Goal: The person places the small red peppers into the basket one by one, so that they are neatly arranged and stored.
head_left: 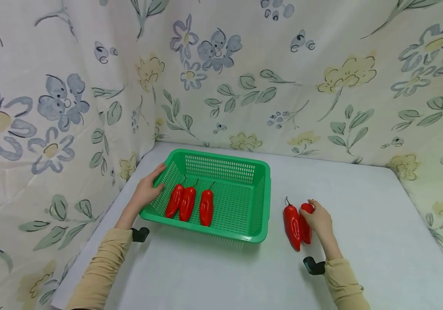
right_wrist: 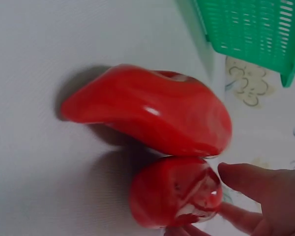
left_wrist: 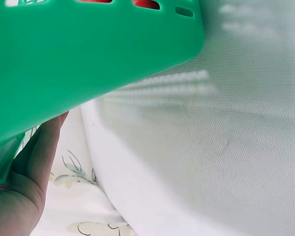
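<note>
My left hand (head_left: 146, 189) grips the left rim of a green plastic basket (head_left: 221, 157), thumb over the inner side and fingers outside. Inside, toward the basket's left half, lie three red peppers: one pepper (head_left: 174, 201) leans close to a second pepper (head_left: 187, 204), and a third pepper (head_left: 206, 208) is a little apart. To the right of the basket, my right hand (head_left: 320, 220) pinches the stem end of a red pepper (right_wrist: 172, 191) between thumb and fingers. Another long red pepper (right_wrist: 152, 110) lies right against it on the table.
A white-covered table (head_left: 213, 275) carries everything. Floral fabric (head_left: 221, 86) hangs behind the table and along its left side. Dark wrist devices (head_left: 140, 234) are worn on both arms, below the beige sleeves' cuffs.
</note>
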Demonstrator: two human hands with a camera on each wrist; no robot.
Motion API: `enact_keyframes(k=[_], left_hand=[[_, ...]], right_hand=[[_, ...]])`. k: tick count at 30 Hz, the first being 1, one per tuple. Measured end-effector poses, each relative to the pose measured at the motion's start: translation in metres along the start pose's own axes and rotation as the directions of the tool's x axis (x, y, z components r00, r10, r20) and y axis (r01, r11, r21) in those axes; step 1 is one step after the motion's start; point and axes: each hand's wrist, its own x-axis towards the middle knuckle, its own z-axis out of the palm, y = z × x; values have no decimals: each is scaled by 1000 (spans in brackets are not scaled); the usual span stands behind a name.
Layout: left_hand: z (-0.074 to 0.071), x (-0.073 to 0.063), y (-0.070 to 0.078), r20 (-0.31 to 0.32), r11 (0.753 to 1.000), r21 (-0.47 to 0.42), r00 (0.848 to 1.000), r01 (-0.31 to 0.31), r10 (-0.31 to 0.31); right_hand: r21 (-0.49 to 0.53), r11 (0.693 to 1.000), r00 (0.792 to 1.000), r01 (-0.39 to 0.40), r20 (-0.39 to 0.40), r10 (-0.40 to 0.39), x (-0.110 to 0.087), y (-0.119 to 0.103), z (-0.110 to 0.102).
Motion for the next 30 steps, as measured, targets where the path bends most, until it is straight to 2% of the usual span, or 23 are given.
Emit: enact_keyframes(k=[10, 13, 22, 30], left_hand=[[0, 1, 1, -15, 1000, 17, 1000, -16, 16], [0, 1, 1, -14, 1000, 21, 1000, -14, 15], [1, 1, 2, -15, 1000, 23, 1000, -8, 8], [0, 0, 0, -15, 1000, 21, 1000, -9, 9]], right_hand=[[-84, 994, 997, 65, -40, -68, 2, 4, 8], [-60, 996, 996, 66, -58, -69, 1, 4, 9], [30, 1000, 999, 5, -53, -4, -1, 8, 3], [80, 997, 994, 10, -107, -1, -8, 7, -11]])
